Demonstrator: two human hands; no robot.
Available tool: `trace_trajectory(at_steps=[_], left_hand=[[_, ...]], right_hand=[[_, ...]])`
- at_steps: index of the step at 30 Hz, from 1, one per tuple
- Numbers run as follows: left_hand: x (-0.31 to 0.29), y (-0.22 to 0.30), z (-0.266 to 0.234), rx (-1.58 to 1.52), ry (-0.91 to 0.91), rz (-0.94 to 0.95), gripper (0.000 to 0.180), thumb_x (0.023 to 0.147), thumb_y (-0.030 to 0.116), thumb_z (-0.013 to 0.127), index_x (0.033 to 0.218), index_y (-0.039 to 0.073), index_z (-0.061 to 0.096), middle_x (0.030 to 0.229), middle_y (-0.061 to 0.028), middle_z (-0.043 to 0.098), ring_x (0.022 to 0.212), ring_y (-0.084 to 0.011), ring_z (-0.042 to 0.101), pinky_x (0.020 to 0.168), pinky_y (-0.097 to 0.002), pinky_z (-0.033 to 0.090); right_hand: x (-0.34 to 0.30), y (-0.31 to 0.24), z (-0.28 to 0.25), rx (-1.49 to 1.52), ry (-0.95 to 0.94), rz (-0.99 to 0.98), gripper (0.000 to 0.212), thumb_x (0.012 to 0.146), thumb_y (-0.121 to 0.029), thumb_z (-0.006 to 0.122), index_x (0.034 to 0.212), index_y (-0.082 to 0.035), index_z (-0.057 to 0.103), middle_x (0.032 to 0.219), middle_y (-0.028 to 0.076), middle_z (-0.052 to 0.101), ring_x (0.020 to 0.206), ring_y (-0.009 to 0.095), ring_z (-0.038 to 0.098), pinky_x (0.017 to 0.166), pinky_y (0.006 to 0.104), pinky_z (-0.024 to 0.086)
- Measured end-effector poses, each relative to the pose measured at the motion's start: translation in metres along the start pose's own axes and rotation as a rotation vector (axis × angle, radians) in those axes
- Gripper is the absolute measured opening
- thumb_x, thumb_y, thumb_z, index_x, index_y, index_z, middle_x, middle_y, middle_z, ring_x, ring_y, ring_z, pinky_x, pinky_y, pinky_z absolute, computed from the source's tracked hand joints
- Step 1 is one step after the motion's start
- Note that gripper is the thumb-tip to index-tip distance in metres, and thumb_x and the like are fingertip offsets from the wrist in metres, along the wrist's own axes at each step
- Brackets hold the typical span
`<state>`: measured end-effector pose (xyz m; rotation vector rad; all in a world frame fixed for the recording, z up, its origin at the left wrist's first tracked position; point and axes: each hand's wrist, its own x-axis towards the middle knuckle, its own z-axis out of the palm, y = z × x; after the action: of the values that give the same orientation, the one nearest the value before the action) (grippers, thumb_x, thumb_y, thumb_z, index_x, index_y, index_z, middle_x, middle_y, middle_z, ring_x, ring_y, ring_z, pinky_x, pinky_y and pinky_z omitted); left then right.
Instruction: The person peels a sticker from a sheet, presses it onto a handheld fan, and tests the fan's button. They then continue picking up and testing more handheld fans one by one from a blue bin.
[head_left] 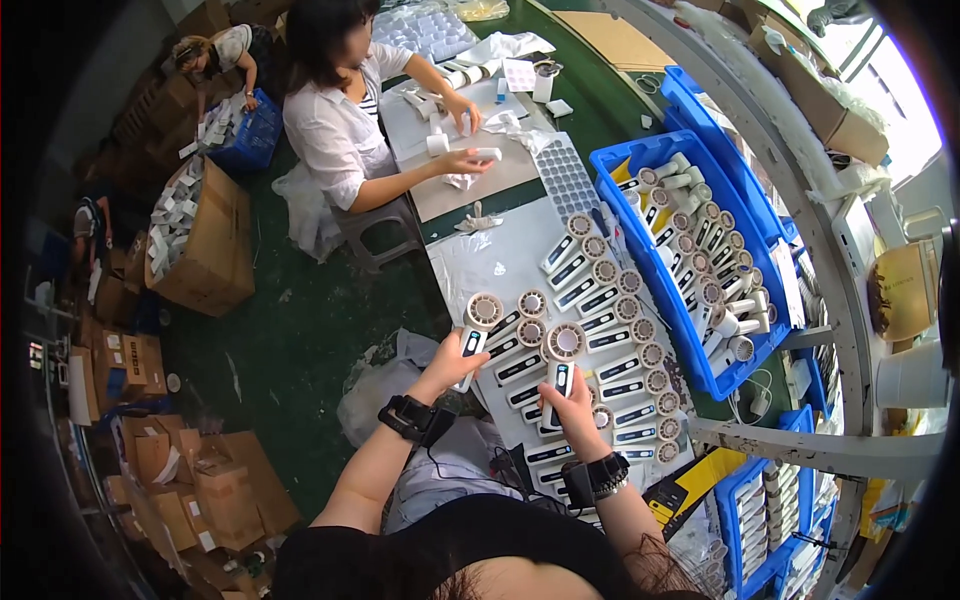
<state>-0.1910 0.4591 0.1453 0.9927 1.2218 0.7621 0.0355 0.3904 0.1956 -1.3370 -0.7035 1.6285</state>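
Observation:
My left hand (442,366) is closed around the handle of a white handheld fan (485,312), its round, beige-rimmed head pointing away from me. A second handheld fan (565,343) stands out from my right hand (574,410), which grips its handle from below. Both handles carry a dark panel with a small lit spot. Beneath and beyond my hands, many similar fans (628,310) lie side by side in rows on the table (480,262), partly hidden by my hands and the held fans.
A blue crate (705,375) heaped with fans stands right of the table. Across the far end, a seated co-worker (335,130) handles white parts near a grey tray of round pockets (572,180). Cardboard boxes (215,240) fill the left floor. A metal beam (800,440) crosses at right.

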Motion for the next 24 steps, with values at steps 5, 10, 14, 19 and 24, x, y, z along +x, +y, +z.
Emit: trace_trajectory(at_steps=[5, 10, 14, 19, 24], left_hand=[[0.004, 0.010, -0.001, -0.027, 0.001, -0.009, 0.039, 0.077, 0.005, 0.069, 0.106, -0.004, 0.044, 0.077, -0.0064, 0.057, 0.056, -0.0130, 0.057, 0.050, -0.0279, 0.048], [0.017, -0.001, -0.009, -0.027, 0.018, -0.039, 0.039, 0.075, 0.004, 0.069, 0.105, -0.004, 0.045, 0.076, -0.0067, 0.057, 0.057, -0.0134, 0.058, 0.051, -0.0283, 0.048], [0.044, -0.010, -0.021, 0.063, 0.098, -0.003, 0.029, 0.073, 0.003, 0.068, 0.096, -0.002, 0.051, 0.076, -0.0078, 0.059, 0.057, -0.0124, 0.059, 0.051, -0.0288, 0.048], [0.114, -0.031, -0.038, 0.280, 0.116, 0.056, 0.028, 0.070, 0.016, 0.072, 0.087, -0.001, 0.057, 0.079, -0.0140, 0.064, 0.064, -0.0220, 0.063, 0.059, -0.0346, 0.050], [0.156, -0.030, -0.073, 0.687, 0.331, 0.083, 0.043, 0.065, 0.032, 0.074, 0.089, 0.000, 0.059, 0.086, -0.0206, 0.065, 0.083, -0.0372, 0.063, 0.073, -0.0428, 0.050]], right_hand=[[0.011, 0.007, 0.003, -0.047, -0.044, 0.013, 0.037, 0.081, -0.007, 0.066, 0.110, -0.003, 0.044, 0.080, 0.003, 0.056, 0.064, 0.011, 0.057, 0.058, 0.0242, 0.047], [0.027, 0.005, 0.019, -0.118, -0.060, 0.041, 0.041, 0.080, -0.008, 0.068, 0.113, -0.002, 0.044, 0.085, 0.003, 0.056, 0.069, 0.010, 0.057, 0.060, 0.0249, 0.048], [0.060, 0.017, 0.029, -0.239, -0.030, -0.081, 0.044, 0.079, -0.010, 0.070, 0.113, -0.002, 0.044, 0.089, 0.003, 0.056, 0.075, 0.011, 0.056, 0.064, 0.0253, 0.048], [0.123, 0.014, 0.054, -0.164, 0.047, -0.031, 0.045, 0.078, -0.012, 0.072, 0.111, -0.002, 0.045, 0.092, 0.004, 0.055, 0.079, 0.011, 0.055, 0.067, 0.0255, 0.048], [0.188, 0.032, 0.106, -0.084, 0.128, 0.016, 0.037, 0.077, -0.015, 0.071, 0.102, 0.001, 0.050, 0.083, 0.006, 0.058, 0.073, 0.013, 0.057, 0.063, 0.0293, 0.048]])
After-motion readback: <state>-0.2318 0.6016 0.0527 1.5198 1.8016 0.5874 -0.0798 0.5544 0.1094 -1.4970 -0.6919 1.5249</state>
